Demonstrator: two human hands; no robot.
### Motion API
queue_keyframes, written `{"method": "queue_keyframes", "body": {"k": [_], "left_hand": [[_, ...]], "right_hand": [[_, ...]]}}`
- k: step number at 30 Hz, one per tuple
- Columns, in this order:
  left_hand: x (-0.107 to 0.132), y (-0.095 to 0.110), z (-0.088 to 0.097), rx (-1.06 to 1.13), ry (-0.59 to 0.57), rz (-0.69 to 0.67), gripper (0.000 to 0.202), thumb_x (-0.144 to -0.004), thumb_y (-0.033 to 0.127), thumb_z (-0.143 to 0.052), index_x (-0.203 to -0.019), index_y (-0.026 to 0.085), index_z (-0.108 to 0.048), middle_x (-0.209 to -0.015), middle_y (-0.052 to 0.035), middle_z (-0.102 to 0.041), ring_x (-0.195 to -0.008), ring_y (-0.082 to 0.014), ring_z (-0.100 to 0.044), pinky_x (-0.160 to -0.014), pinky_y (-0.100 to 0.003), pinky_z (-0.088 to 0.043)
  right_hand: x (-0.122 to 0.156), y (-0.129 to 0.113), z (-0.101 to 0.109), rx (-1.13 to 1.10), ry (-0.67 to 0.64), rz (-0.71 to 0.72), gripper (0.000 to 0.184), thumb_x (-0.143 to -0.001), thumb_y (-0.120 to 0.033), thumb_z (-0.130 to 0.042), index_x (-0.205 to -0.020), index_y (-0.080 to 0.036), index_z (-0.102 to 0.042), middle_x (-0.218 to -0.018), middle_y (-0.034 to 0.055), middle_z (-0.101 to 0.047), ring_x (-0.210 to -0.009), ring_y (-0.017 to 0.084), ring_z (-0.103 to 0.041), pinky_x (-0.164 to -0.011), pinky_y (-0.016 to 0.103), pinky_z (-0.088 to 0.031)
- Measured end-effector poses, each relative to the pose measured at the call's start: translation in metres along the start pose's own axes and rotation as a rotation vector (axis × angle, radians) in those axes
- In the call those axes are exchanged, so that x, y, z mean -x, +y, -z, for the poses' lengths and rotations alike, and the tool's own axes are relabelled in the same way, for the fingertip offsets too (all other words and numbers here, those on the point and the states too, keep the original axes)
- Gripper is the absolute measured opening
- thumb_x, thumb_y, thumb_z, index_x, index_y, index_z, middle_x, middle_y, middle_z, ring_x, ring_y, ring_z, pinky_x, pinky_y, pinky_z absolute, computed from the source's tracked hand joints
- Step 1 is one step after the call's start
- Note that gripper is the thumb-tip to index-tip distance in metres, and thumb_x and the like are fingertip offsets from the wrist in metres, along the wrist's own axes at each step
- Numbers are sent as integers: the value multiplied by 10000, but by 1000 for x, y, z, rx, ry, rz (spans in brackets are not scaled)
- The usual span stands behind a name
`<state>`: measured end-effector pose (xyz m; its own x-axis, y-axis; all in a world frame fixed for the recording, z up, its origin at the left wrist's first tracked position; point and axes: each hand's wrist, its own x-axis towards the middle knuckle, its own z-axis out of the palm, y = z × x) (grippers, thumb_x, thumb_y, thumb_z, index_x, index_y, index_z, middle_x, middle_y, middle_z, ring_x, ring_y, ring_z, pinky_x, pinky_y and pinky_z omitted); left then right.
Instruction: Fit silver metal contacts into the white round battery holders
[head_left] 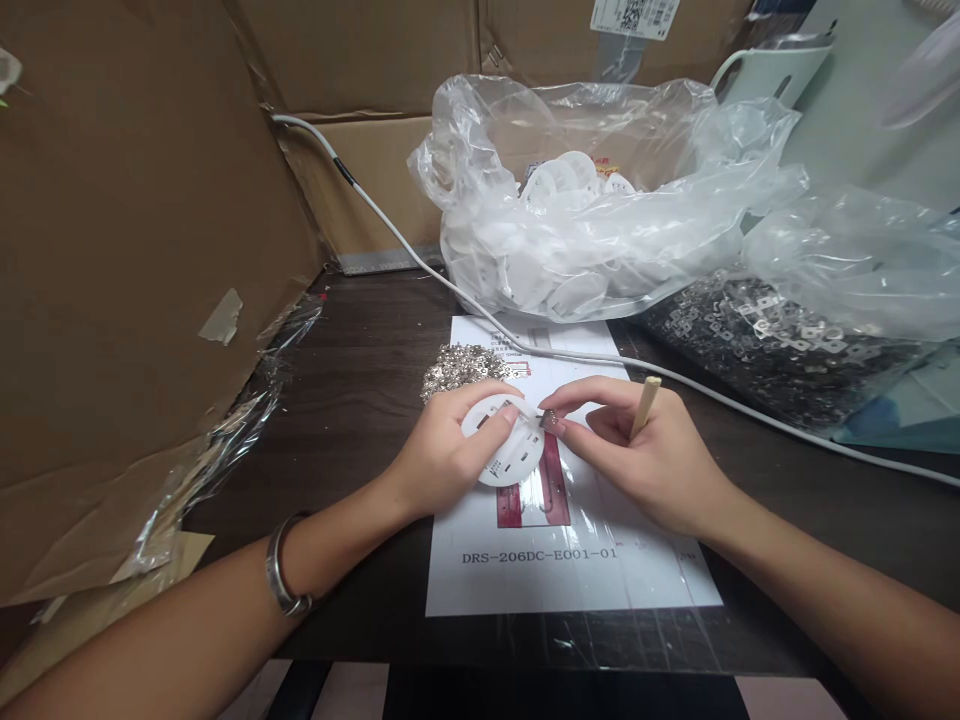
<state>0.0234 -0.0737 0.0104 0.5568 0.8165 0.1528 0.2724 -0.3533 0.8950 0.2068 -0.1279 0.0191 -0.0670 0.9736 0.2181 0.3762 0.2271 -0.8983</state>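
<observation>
My left hand (457, 445) grips a round white plastic disc (512, 462) with small slots, its thumb lying across the top face. At the disc's right edge, my right hand (637, 450) pinches a small metal piece (550, 420) between thumb and fingertips; its exact shape is partly hidden. A thin pale wooden stick (646, 404) also pokes up out of the right hand, its lower end out of sight in the curled fingers. Just beyond the left hand lies a pile of small metal pieces (461, 368). Below both hands is a printed paper sheet (570, 580).
Behind the sheet stands a clear plastic bag (615, 240) of white discs (562, 180). To its right, another bag (795, 340) holds many metal pieces. A white cable (390, 225) crosses the dark table (360, 590). Cardboard (135, 200) walls the left and back; a white jug (780, 75) stands far right.
</observation>
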Motion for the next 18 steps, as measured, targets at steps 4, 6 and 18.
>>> {"method": "queue_keyframes", "body": {"k": [4,6,18], "left_hand": [[0,0,-1,-34,6,-17,161,-878,269,-508,-866,166,-631,-776,5,-642,-699,-126,-580,-636,-242,-445],[0,-1,-1,-36,3,-19,162,-884,272,-503,-881,166,-625,-777,9,-636,-697,-121,-575,-632,-237,-442],[3,-1,-1,-148,-25,-43,173,-882,280,-505,-947,160,-611,-842,-14,-661,-762,-149,-599,-679,-255,-464]], "right_hand": [[2,2,-1,203,53,188,169,-818,-113,-574,-900,-188,-702,-769,11,-665,-630,113,-574,-517,231,-417],[3,4,-3,246,81,266,207,-814,-83,-564,-929,-187,-700,-792,17,-666,-698,124,-605,-586,242,-459],[4,5,-10,462,156,386,104,-781,-75,-583,-831,-134,-653,-775,27,-660,-695,128,-614,-627,249,-473]]}}
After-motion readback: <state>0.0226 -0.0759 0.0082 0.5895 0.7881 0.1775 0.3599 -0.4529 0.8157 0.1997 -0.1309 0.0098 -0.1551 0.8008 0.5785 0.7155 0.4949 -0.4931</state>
